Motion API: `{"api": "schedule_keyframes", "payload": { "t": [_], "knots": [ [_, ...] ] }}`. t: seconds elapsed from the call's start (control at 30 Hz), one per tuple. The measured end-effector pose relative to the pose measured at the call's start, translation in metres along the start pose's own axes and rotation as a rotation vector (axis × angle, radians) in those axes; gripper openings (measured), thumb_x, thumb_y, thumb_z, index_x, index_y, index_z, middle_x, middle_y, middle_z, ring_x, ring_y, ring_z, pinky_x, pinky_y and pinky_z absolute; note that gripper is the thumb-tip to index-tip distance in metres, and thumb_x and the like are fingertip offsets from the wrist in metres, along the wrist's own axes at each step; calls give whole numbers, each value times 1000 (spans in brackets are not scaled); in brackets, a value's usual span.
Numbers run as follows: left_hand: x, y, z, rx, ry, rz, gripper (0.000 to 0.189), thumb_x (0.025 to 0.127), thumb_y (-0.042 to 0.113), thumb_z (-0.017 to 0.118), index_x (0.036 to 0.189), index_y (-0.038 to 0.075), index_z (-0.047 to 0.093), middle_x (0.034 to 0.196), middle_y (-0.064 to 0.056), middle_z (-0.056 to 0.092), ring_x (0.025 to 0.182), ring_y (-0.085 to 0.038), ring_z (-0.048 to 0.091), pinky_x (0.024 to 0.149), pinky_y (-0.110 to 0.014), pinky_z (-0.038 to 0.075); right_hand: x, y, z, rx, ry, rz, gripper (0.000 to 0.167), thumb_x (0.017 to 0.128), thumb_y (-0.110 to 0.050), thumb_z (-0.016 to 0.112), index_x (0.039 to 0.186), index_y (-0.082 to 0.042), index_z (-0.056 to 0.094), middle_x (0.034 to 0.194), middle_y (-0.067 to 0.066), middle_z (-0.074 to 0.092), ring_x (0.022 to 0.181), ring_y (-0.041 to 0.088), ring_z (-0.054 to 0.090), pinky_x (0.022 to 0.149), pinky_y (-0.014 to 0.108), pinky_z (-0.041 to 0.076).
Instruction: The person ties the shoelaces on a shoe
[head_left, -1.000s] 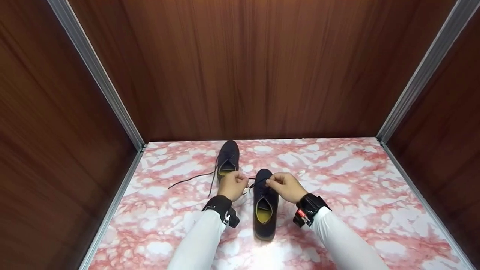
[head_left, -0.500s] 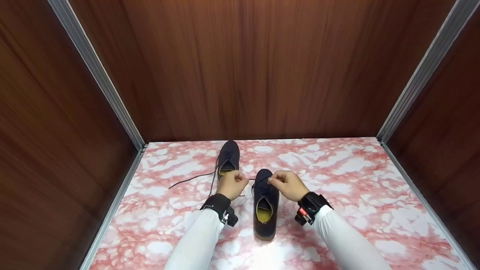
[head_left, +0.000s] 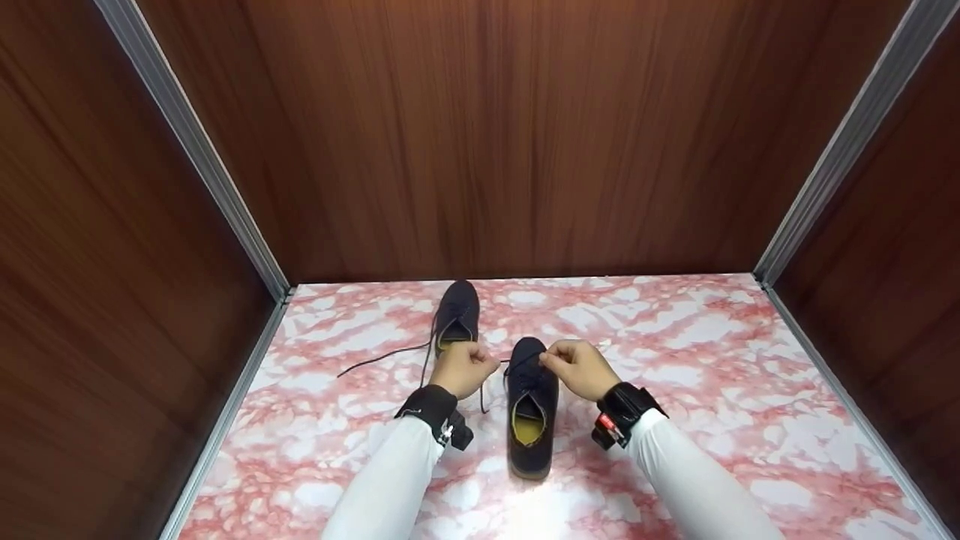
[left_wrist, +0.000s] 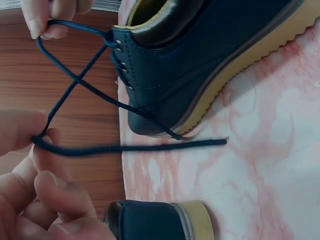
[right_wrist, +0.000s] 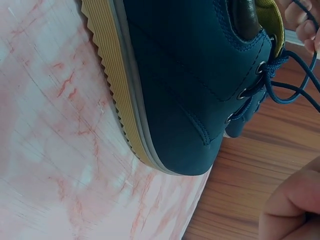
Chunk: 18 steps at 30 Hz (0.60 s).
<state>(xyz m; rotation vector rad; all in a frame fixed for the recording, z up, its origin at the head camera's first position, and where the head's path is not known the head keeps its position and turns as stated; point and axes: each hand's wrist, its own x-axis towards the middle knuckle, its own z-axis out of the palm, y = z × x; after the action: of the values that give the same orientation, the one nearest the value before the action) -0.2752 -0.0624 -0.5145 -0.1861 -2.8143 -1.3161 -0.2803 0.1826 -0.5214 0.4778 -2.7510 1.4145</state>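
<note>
The near dark navy lace-up shoe (head_left: 529, 442), with a yellow lining and tan sole, rests upright between both hands, toe pointing away. My left hand (head_left: 461, 367) is left of its laces and pinches one shoelace (left_wrist: 100, 149) between thumb and fingers; the lace's free end sticks out past them. On the right, my right hand (head_left: 581, 369) pinches another stretch of lace over the shoe's front. In the left wrist view the two laces cross between the hands. Both hands show in the right wrist view too, where the right hand's (right_wrist: 295, 205) fingertips are cut off.
A matching shoe (head_left: 459, 300) stands farther back on the left, its heel hidden by my left hand. Its loose lace (head_left: 382, 357) trails left over the marbled pink-and-white surface (head_left: 675, 442). Brown wood-grain panels (head_left: 510, 150) rise at the back and both sides.
My left hand has drifted slightly left and my right hand slightly right, both holding on to the lace. A free lace end now hangs lower beside the left hand.
</note>
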Motion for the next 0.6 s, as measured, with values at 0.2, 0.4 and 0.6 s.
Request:
{"api": "schedule_keyframes", "payload": {
  "t": [0.2,0.4,0.6],
  "knots": [
    [-1,4,-6,-34,-47,40,19,88,24,75,78,9,74,63,11,56,61,-6,51,61,-23,42,0,0,0,-3,0,9,22,99,-21,69,83,-6,73,62,-11,50,62,6,43,61,23,35],
    [-1,8,-12,-145,-150,-19,24,92,23,75,76,6,72,60,1,63,53,-6,55,52,-19,41,0,-1,0,3,-4,4,23,99,-21,69,87,-3,74,61,-11,48,61,6,42,60,22,35],
    [1,8,-13,-290,-239,-75,25,92,17,70,69,11,64,53,8,52,47,-5,48,46,-18,38,0,-2,0,1,-2,1,22,99,-20,69,85,-3,74,62,-11,49,62,6,43,61,22,35]
  ]
}}
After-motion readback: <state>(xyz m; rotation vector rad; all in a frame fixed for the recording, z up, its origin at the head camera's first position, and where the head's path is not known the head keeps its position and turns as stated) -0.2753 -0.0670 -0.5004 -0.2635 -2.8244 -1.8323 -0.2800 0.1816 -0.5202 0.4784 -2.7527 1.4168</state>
